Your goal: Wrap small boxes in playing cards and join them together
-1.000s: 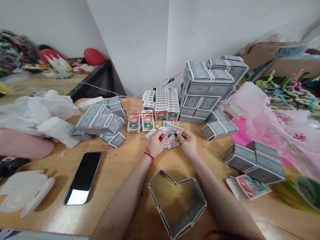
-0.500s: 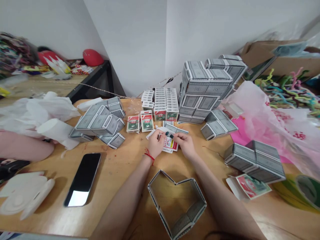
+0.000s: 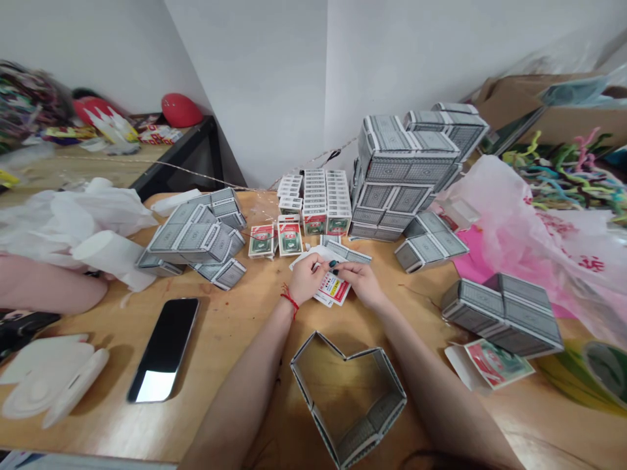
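Note:
Fingers pinched, my left hand (image 3: 302, 279) grips the playing cards (image 3: 333, 288) from the left; a red string bracelet circles that wrist. My right hand (image 3: 366, 282) is closed on the cards from the opposite side, its dark-nailed fingertips nearly meeting the left ones. The face-up card shows colored print, with more white cards under it. Just behind my hands lie grey-backed cards (image 3: 353, 253). Between my forearms, nearer me, stands a heart-shaped frame (image 3: 361, 436) made of folded playing cards.
Card packs (image 3: 290, 239) stand in rows behind my hands. Folded-card blocks are stacked tall (image 3: 411, 166) at back right, with others at left (image 3: 191, 235) and right (image 3: 504, 313). A phone (image 3: 164, 349) lies left; an open card box (image 3: 494, 362) and yellow tape (image 3: 571, 372) lie right.
Both hands have shifted only slightly, and the cards between them have turned and tilted a little. Nothing else has moved; the view itself moved slightly.

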{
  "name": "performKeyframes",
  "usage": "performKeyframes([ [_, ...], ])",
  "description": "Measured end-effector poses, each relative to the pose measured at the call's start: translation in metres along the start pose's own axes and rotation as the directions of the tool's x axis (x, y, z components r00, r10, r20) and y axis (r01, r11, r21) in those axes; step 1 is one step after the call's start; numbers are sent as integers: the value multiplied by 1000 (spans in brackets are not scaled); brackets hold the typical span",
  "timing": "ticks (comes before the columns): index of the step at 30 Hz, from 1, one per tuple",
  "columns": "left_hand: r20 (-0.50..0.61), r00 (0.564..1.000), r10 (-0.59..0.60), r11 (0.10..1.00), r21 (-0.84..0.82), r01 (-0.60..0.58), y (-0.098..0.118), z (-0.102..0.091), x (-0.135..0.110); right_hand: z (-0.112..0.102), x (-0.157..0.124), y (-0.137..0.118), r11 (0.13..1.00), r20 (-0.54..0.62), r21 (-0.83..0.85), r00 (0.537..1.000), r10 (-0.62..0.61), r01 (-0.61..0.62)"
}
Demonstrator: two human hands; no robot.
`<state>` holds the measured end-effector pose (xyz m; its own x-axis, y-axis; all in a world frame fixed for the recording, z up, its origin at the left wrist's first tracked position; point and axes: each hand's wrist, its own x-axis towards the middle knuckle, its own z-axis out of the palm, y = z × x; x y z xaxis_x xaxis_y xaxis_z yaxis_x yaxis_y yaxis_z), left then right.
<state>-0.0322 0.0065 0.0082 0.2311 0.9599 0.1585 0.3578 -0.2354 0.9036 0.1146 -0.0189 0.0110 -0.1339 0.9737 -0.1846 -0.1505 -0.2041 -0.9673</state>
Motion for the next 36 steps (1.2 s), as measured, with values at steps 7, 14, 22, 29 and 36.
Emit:
performKeyframes([
  [7, 9, 1000, -26, 998, -48, 26, -6, -2, 2, -5, -1, 3, 985, 49, 102, 990, 136, -140],
  [14, 9, 998, -69, 996, -51, 69, -5, -7, 3, -3, -6, -3, 931, 212, 291, 963, 164, -222],
  [22, -56, 993, -104, 991, -96, 98, -4, -3, 1, -4, -6, -2, 933, 174, 310, 976, 133, -182],
  [29, -168, 986, 10, 1000, 17, -7, 2, 1, -3, -1, 2, 12, 991, -77, -73, 990, -119, 113],
  [36, -110, 978, 178, 984, 26, -176, 6, 2, -4, -5, -2, 11, 857, -70, -434, 939, -338, 276],
])
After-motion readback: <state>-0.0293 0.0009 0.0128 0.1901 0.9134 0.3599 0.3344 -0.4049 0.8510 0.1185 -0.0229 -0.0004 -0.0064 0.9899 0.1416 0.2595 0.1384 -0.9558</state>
